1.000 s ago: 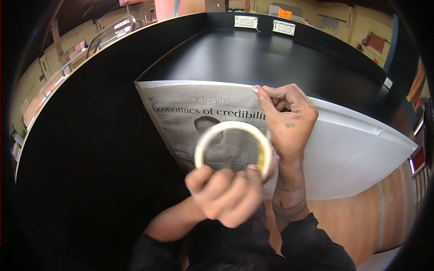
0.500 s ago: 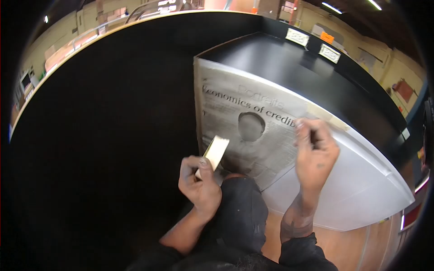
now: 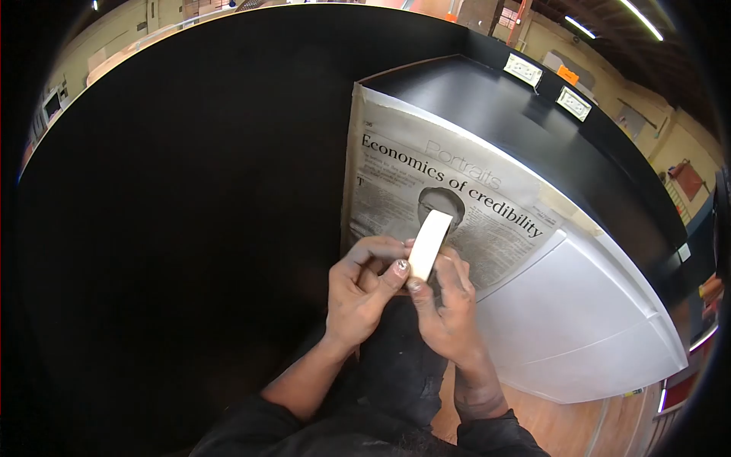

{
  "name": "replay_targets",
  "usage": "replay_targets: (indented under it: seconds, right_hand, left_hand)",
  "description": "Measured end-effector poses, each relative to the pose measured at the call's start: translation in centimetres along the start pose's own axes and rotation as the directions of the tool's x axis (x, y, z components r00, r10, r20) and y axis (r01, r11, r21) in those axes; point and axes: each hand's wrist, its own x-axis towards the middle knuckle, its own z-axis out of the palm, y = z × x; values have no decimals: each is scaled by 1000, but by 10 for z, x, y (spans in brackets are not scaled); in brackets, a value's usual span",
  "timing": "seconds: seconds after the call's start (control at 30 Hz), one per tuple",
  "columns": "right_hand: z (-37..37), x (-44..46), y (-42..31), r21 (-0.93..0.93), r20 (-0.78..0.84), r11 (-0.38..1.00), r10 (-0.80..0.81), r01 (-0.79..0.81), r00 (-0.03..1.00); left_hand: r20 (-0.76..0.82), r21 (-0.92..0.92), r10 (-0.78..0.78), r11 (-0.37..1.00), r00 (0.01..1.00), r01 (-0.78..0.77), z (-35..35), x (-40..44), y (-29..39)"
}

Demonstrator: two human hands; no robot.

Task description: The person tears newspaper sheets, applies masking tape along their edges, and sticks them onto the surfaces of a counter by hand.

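A cream roll of masking tape (image 3: 429, 242) stands between my two hands, its outer band facing me. My left hand (image 3: 356, 293) is closed on its left side, with the thumb pressed against the lower band. From the right, my right hand (image 3: 451, 311) pinches the roll's lower edge between thumb and curled fingers. Just behind the hands, a newspaper sheet (image 3: 396, 199) covers the front of a black unit. Masking tape (image 3: 567, 204) runs along its upper right edge. Whether a loose tape end lies between my fingers cannot be made out.
White sheeting (image 3: 571, 320) hangs right of the newspaper. A tall black panel (image 3: 190, 190) fills the left side, and a glossy black top (image 3: 487, 99) lies behind the paper. White labelled cards (image 3: 524, 68) and an orange tag (image 3: 568, 75) sit on the back edge. Wooden floor (image 3: 548, 434) shows below.
My right hand has come down and left from the newspaper's taped edge to the roll. My left hand has moved slightly right and up with the roll. The view has shifted a little.
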Motion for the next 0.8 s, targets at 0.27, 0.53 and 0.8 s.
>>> replay_targets:
  seconds: [0.27, 0.53, 0.8]
  right_hand:
    - [-45, 3, -23, -213, 290, 961, -112, 178, 951]
    - [-58, 15, -27, -297, 344, 912, -174, 283, 922]
    - [-57, 24, -40, -520, 242, 803, -188, 291, 952]
  left_hand:
    - [223, 238, 210, 936, 952, -262, -2, 19, 28]
    - [125, 222, 194, 950, 973, -218, -6, 24, 24]
    - [-269, 249, 287, 943, 919, -222, 31, 64, 1]
